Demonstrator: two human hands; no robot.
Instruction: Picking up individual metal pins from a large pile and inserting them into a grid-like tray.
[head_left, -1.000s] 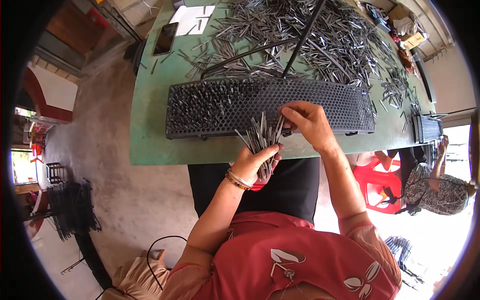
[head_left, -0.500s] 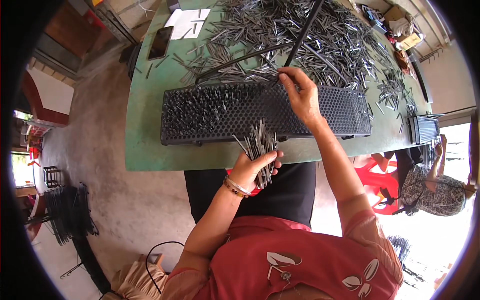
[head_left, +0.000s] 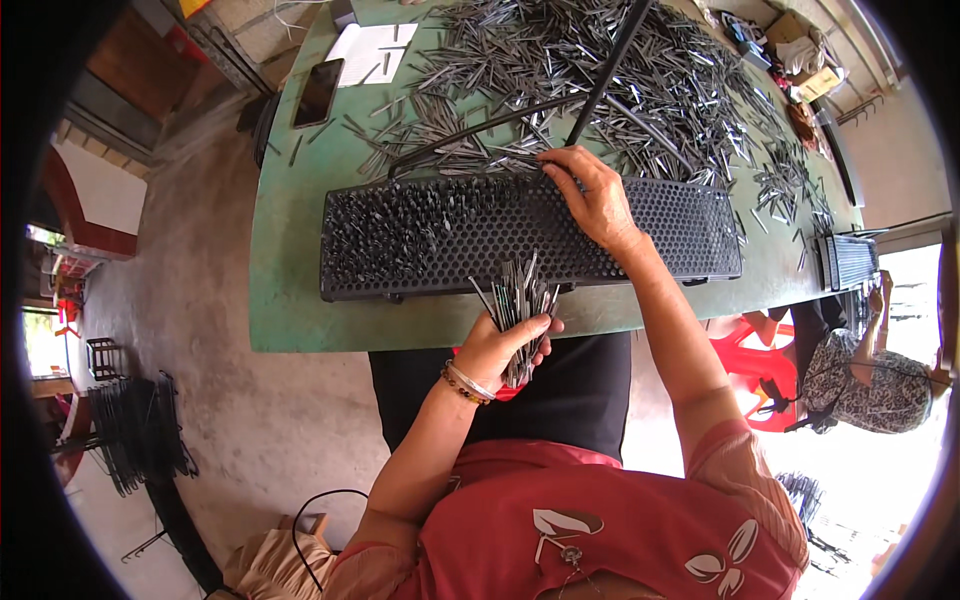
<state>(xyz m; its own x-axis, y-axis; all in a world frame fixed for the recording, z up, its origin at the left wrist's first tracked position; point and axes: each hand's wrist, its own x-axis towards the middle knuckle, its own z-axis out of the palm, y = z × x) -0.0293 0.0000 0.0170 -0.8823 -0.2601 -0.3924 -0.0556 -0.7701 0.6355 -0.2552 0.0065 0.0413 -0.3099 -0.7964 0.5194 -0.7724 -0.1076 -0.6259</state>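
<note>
Bundle of dark strips [head_left: 518, 288] at near edge of perforated rack [head_left: 680, 230], gripped in left hand [head_left: 500, 350], thumb across bundle, tips toward rack. Right hand [head_left: 594, 200] reaches over rack, fingers bent at far edge; cannot tell whether pinching anything. Table [head_left: 300, 325] beneath rack.

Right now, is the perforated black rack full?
The rack is partly filled: dark strips crowd its left end; open holes show on its right.

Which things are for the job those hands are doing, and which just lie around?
Seems for the job:
thin, dark, metallic-looking strips bundled in the left hand
long, black, rectangular holed tray, right hand over it
loose dark strips heaped behind

Seems just lying about:
flat, black, rectangular phone
white paper sheet
</note>
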